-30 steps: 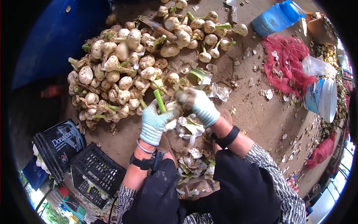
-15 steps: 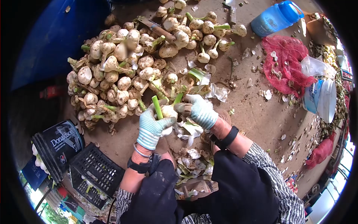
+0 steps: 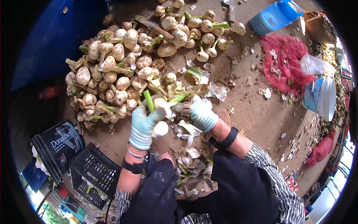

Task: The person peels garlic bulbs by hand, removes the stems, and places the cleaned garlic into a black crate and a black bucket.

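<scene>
My left hand (image 3: 143, 125), in a striped knit glove with a dirty palm, is closed around a peeled white garlic bulb (image 3: 160, 128) with a green stem (image 3: 148, 100) standing above the thumb. A second garlic bulb (image 3: 161, 103) lies at its fingertips, its green stem slanting up to the right. My right hand (image 3: 199, 114), gloved alike, has its fingers pinched together at that bulb's right side, where loose skin hangs; the fingertips partly hide what they grip. Beyond both hands lies a big heap of unpeeled garlic (image 3: 112, 78) with soil on it.
A wooden-handled knife (image 3: 154, 28) lies on the heap. Peeled skins (image 3: 190, 132) litter the ground below my hands. To the left are a black bucket (image 3: 59, 147) and a black crate (image 3: 95, 171). To the right are a blue bottle (image 3: 274, 18), red netting (image 3: 285, 61) and a white bucket (image 3: 319, 99).
My left hand has shifted slightly left and down, and the white bulb in it shows more fully. The second bulb has turned whiter side up, its stem tilting further right. My right hand stays nearly in place.
</scene>
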`<state>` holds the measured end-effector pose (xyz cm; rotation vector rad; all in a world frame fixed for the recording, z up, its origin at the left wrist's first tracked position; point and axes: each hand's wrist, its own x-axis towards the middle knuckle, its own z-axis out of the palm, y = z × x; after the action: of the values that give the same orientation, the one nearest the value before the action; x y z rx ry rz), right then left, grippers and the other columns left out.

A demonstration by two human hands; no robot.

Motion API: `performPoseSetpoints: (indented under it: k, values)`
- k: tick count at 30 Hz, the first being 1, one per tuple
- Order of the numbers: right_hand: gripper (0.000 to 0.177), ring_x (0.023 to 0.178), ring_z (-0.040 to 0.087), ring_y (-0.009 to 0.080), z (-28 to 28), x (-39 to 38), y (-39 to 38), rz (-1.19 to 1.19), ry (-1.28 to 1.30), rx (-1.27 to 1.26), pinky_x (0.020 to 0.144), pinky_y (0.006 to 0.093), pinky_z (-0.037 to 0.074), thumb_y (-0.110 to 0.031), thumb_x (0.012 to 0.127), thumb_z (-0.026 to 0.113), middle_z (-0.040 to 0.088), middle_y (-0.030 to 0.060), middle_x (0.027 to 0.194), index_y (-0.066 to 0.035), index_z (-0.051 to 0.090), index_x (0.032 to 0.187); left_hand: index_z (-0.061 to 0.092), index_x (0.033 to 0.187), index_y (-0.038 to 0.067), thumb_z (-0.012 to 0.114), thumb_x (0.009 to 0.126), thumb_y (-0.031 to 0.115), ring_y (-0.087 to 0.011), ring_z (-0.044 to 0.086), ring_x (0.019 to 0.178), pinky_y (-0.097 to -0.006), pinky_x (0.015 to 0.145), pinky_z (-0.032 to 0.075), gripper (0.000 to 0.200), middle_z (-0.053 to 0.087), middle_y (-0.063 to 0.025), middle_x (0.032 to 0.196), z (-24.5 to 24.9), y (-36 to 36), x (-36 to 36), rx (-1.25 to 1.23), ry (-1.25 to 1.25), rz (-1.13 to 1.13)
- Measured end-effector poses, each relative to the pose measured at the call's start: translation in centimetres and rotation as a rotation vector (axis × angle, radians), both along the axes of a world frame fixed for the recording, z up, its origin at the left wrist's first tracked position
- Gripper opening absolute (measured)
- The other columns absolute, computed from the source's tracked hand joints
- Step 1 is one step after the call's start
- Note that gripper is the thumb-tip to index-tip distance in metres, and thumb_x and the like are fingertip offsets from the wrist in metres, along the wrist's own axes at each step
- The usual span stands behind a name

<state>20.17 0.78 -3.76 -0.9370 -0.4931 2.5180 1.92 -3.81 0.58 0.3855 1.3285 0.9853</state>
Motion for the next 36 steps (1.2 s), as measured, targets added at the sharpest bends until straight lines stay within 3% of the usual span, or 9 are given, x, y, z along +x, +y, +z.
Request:
performPoseSetpoints:
  k: [2,6,7,9,14,22,28,30,36]
  values:
    - [0.026,0.078,0.063,0.0196,-1.0,0.2,0.3,0.191,-0.427,1.476,0.067,0.0284,0.05,0.001,0.075,0.056,0.065,0.0093,0.087,-0.003,0.062,0.1,0.051,0.112,-0.003,0.074,0.07,0.013,-0.0172,0.061,0.071,-0.0256,0.063,0.051,0.051,0.06,-0.0113,0.09,0.3,-0.2,1.7,0.335,0.619,-0.155]
    - [0.03,0.069,0.06,0.0156,1.2,-0.5,0.9,0.281,-0.393,1.264,0.064,0.0267,0.049,-0.001,0.072,0.059,0.064,0.0071,0.081,-0.004,0.062,0.101,0.053,0.11,-0.003,0.073,0.07,0.013,-0.0161,0.061,0.072,-0.0244,0.063,0.051,0.047,0.061,-0.0102,0.089,0.0,-0.7,0.9,0.366,0.865,-0.24]
    - [0.029,0.066,0.056,0.0119,3.4,-1.0,1.3,0.241,-0.401,0.362,0.062,0.025,0.047,-0.002,0.071,0.058,0.064,0.0055,0.078,-0.004,0.062,0.1,0.053,0.109,-0.003,0.073,0.071,0.014,-0.0157,0.061,0.072,-0.0234,0.063,0.051,0.046,0.061,-0.0094,0.088,0.2,-0.7,0.3,0.174,0.381,-0.044]
    - [0.026,0.069,0.054,0.0079,3.3,-1.6,0.7,0.138,-0.439,0.799,0.062,0.024,0.046,-0.003,0.072,0.056,0.063,0.0026,0.08,-0.003,0.062,0.097,0.054,0.109,-0.002,0.071,0.073,0.016,-0.0143,0.06,0.073,-0.0214,0.063,0.05,0.044,0.062,-0.0077,0.087,-0.1,-0.6,-1.6,-0.087,-0.272,0.152]
    - [0.023,0.071,0.055,0.0089,5.7,-0.1,2.1,0.349,-0.593,0.521,0.065,0.0247,0.046,-0.005,0.075,0.056,0.062,0.0026,0.079,-0.002,0.06,0.097,0.054,0.11,-0.004,0.073,0.069,0.012,-0.0133,0.059,0.08,-0.0245,0.069,0.05,0.048,0.061,-0.0096,0.098,0.6,0.4,0.1,0.048,0.364,-0.12]
    - [0.026,0.068,0.059,0.0274,-2.7,1.6,-1.1,-0.138,-0.273,0.736,0.06,0.0316,0.046,0.003,0.068,0.06,0.061,0.0109,0.076,-0.004,0.062,0.093,0.056,0.105,-0.004,0.073,0.069,0.009,-0.015,0.062,0.075,-0.0262,0.066,0.052,0.042,0.063,-0.0101,0.086,0.6,0.8,-2.3,0.023,-0.019,-0.135]
    - [0.033,0.07,0.057,0.0275,-2.0,2.0,0.8,0.061,-0.342,1.742,0.065,0.0341,0.047,0.0,0.063,0.063,0.06,0.0064,0.074,-0.006,0.062,0.096,0.06,0.099,-0.005,0.067,0.074,0.007,-0.0148,0.061,0.063,-0.0235,0.053,0.05,0.029,0.064,-0.012,0.086,0.2,0.1,-0.8,0.065,0.212,-0.075]
    - [0.019,0.057,0.056,0.0283,1.2,2.4,2.0,0.218,-0.43,0.514,0.051,0.0333,0.046,-0.004,0.076,0.056,0.061,0.0079,0.073,-0.008,0.063,0.094,0.059,0.098,-0.007,0.068,0.073,0.007,-0.0168,0.063,0.067,-0.025,0.056,0.053,0.03,0.064,-0.0135,0.087,0.6,-0.3,-0.4,0.116,0.011,0.054]
    - [0.027,0.082,0.06,0.0339,1.7,3.4,1.9,0.676,-1.185,1.311,0.064,0.0409,0.048,-0.011,0.075,0.057,0.06,0.0199,0.091,-0.005,0.059,0.101,0.059,0.1,-0.005,0.069,0.073,0.008,-0.0157,0.063,0.076,-0.0249,0.065,0.052,0.032,0.064,-0.012,0.091,1.1,-0.3,-1.4,0.106,-0.013,0.031]
